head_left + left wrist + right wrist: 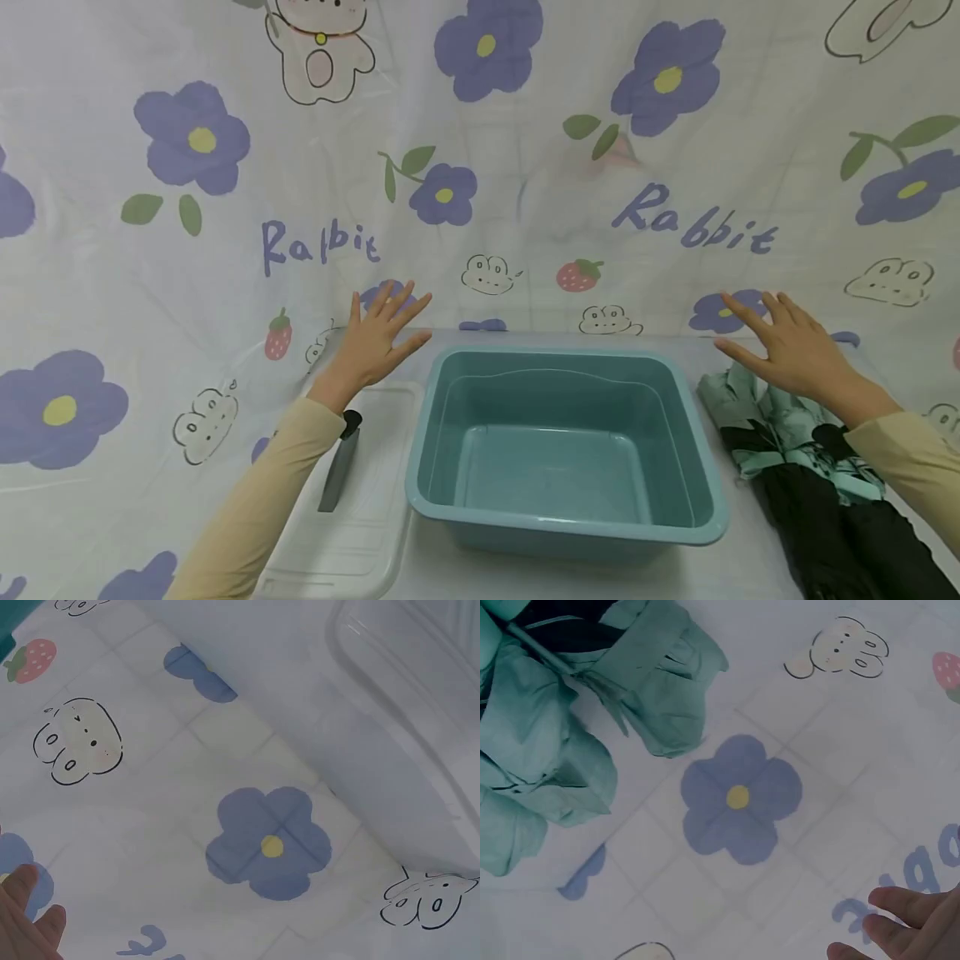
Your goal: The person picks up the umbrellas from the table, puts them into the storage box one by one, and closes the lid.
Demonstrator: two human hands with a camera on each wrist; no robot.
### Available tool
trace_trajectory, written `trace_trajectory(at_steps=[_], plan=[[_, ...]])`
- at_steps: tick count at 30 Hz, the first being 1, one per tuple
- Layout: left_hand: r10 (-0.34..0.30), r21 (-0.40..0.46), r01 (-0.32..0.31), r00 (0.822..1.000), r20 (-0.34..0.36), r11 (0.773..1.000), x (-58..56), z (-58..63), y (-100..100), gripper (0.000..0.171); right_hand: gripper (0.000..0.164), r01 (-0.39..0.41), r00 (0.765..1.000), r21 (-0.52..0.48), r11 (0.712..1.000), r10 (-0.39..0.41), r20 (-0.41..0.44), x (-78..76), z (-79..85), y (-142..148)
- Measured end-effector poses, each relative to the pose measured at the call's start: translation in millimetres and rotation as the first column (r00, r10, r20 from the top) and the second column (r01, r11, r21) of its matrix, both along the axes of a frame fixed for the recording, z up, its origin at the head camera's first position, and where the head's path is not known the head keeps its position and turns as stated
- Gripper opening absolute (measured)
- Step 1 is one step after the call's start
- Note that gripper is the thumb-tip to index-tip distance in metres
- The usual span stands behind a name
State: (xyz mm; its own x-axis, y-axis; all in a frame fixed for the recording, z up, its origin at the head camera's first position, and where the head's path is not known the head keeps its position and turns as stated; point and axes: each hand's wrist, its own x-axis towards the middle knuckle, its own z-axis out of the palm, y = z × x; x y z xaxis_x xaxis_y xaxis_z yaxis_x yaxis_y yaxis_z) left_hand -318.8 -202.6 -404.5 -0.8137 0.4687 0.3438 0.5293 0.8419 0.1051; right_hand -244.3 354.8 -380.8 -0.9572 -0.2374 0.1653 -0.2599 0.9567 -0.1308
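Note:
My left hand (377, 340) is raised with its fingers spread, above the far end of a white plastic lid or board (375, 492). It holds nothing. Lying on that white piece is a tool with a black handle and a flat grey blade (341, 471), partly covered by my sleeve. My right hand (798, 354), also spread and holding nothing, hovers over folded green and black fabric (810, 467). The fabric's green crumpled ends (540, 727) show in the right wrist view. Between both hands stands a blue-green plastic basin (555, 475) with nothing in it.
The basin's raised rim (562, 525) is in the middle of a pale table (465, 575). A white curtain (525, 167) printed with purple flowers and rabbits hangs behind the table's far edge. The white piece borders the basin's left side and the fabric lies on its right.

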Motion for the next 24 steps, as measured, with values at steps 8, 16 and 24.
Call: trace_trajectory(at_steps=[8, 16, 24], plan=[[-0.029, 0.028, 0.029, 1.0, 0.001, 0.999, 5.0, -6.2, -3, 0.06, 0.08, -0.001, 0.999, 0.015, 1.0, 0.0, 0.048, 3.0, -5.7, 4], [-0.078, 0.077, 0.076, 0.997, 0.021, 0.994, 8.8, -13.1, -3, 0.063, 0.082, -0.007, 0.993, -0.004, 1.0, 0.008, 0.118, -0.3, -18.4, 9], [-0.151, 0.169, 0.14, 0.987, 0.052, 0.976, 15.9, -21.5, 5, 0.061, 0.083, -0.048, 0.991, 0.014, 0.999, 0.046, 0.127, -1.4, -29.5, 10]])
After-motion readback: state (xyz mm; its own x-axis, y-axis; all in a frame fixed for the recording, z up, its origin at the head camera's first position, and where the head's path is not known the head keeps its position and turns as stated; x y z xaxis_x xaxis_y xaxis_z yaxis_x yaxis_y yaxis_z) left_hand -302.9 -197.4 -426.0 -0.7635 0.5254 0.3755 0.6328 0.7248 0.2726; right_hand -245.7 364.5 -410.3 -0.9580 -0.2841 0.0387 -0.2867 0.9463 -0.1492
